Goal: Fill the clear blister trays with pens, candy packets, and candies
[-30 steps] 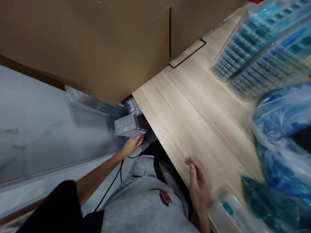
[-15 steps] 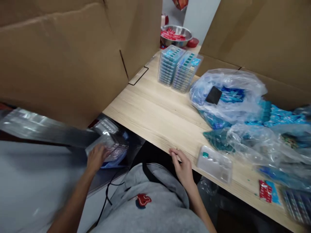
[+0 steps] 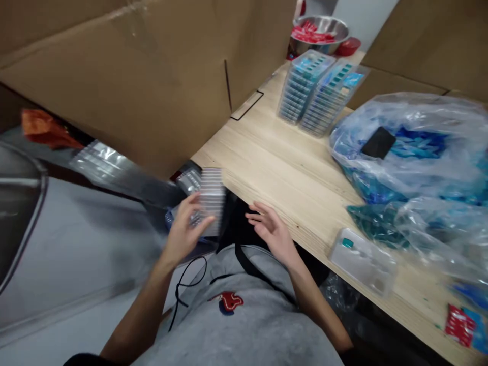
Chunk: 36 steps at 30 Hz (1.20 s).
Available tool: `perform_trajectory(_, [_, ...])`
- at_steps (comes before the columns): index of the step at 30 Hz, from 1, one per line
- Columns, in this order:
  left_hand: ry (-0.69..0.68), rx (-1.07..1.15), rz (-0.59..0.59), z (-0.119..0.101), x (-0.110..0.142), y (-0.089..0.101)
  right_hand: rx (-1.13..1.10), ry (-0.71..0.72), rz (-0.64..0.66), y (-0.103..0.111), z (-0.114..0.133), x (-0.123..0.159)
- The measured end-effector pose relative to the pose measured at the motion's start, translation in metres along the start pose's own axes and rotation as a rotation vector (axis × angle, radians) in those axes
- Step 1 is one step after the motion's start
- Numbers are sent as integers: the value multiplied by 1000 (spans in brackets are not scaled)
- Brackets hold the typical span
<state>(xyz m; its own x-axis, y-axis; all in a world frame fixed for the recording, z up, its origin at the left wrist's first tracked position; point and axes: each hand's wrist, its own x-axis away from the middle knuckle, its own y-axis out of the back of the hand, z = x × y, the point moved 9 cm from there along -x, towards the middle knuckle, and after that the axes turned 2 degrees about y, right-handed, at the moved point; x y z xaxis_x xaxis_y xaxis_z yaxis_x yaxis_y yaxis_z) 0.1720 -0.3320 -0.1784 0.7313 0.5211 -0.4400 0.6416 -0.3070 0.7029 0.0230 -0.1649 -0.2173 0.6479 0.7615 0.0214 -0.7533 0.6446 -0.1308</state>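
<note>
My left hand (image 3: 187,223) grips a blurred stack of clear plastic cases (image 3: 212,195), its layered edges showing as pale stripes. The stack is raised in front of the table's left edge, above a blue container (image 3: 169,217) that is mostly hidden. Fingers apart and holding nothing, my right hand (image 3: 271,231) hovers by the table's near edge. To its right, a single clear plastic case (image 3: 362,264) lies on the table with a small teal piece in one corner.
Two tall stacks of filled cases (image 3: 305,86) stand on the wooden table (image 3: 263,147) by a steel bowl (image 3: 339,31) of red packets. A large plastic bag (image 3: 419,112) of blue packets, a dark flat object (image 3: 378,142) on it, lies right. A cardboard box (image 3: 152,81) rises at left.
My left hand has lifted the stack of cases up and to the right. My right hand has risen slightly, fingers spreading. The camera view has turned left.
</note>
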Motion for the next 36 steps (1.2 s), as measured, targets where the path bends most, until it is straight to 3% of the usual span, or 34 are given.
perform_trajectory(3, [-353,-46,66,-79,-13,-28,-247,-46,26,-4,3,-9])
perform_trajectory(6, [-580,-69,76,-123,-21,-52,-317,-79,-130,28,2,-2])
perform_trajectory(9, [-681,44,113,-137,-30,-68,-282,-61,-220,54,4,9])
perform_trajectory(13, [-689,134,89,-133,-42,-78,-340,-76,-353,72,-5,13])
perform_trajectory(15, [-607,188,106,-121,-51,-83,-439,-118,-429,77,-16,13])
perform_trajectory(18, [-297,247,101,-86,-69,-87,-488,-176,-506,84,-28,13])
perform_trajectory(20, [-141,300,112,-69,-74,-90,-374,-154,-544,89,-22,12])
perform_trajectory(22, [-80,487,279,-70,-71,-104,-169,-102,-534,86,-4,10])
perform_trajectory(25, [153,900,572,-76,-58,-133,151,-31,-327,59,27,1])
perform_trajectory(28, [615,1070,552,-50,-51,-151,298,57,-68,34,46,-4])
perform_trajectory(30, [831,1124,467,-29,-50,-154,303,108,-146,52,49,-3])
perform_trajectory(33, [928,1220,398,-10,-59,-148,309,141,-545,113,42,9])
perform_trajectory(34, [930,1234,394,-7,-63,-146,270,126,-594,125,35,11])
perform_trajectory(36, [893,1229,450,-11,-73,-147,69,57,-457,126,19,4])
